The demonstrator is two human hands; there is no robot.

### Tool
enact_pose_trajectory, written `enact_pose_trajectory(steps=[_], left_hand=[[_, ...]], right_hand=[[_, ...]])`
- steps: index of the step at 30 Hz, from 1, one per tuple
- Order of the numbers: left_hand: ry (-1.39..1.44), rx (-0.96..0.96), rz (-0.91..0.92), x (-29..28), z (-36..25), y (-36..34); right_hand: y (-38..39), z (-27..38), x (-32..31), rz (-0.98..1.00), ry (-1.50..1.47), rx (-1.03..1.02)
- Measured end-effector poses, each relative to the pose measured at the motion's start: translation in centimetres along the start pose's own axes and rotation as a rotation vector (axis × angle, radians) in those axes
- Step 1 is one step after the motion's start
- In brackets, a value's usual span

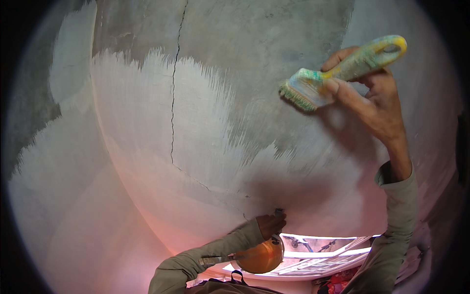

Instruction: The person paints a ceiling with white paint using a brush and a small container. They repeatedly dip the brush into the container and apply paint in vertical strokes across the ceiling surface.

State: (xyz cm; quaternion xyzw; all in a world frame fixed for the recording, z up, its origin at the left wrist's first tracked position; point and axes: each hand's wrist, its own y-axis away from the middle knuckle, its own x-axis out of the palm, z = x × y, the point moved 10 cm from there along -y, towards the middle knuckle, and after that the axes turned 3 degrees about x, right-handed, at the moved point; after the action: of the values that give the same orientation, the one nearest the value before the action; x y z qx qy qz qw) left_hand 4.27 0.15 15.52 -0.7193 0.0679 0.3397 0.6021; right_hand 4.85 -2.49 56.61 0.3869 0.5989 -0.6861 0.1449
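My right hand (369,95) grips a paintbrush (360,63) by its yellow handle, smeared with green and white paint. The brush's short, wide bristles point down and left, at or close to the grey wall (274,39); contact cannot be made out. Lower down, my left hand (271,225) is closed round a dark-ended handle that seems to belong to the orange pot (262,257) just below it. The pot's contents are hidden. A paint-stained flat stick or tool (215,260) juts from the pot's left side, over my left sleeve.
Pale, streaky coating (132,98) covers the wall's lower and left parts; darker bare grey shows above. A thin crack (173,98) runs down it. At left the wall meets another in a corner. Below is a bright opening with white bars (318,264) and a bicycle beyond.
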Motion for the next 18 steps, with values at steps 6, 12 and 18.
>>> enact_pose_trajectory(steps=[6,12,18], left_hand=[[-0.032,0.008,0.003,1.2,0.4,0.9],[-0.021,0.009,0.013,1.8,0.8,1.4],[-0.068,0.023,0.003,2.3,1.0,1.6]], right_hand=[[-4.9,-1.0,-3.1,-0.036,0.15,-0.033],[-6.7,3.3,-5.8,-0.238,0.411,-0.287],[-0.7,6.6,1.3,-0.165,0.766,-0.623]])
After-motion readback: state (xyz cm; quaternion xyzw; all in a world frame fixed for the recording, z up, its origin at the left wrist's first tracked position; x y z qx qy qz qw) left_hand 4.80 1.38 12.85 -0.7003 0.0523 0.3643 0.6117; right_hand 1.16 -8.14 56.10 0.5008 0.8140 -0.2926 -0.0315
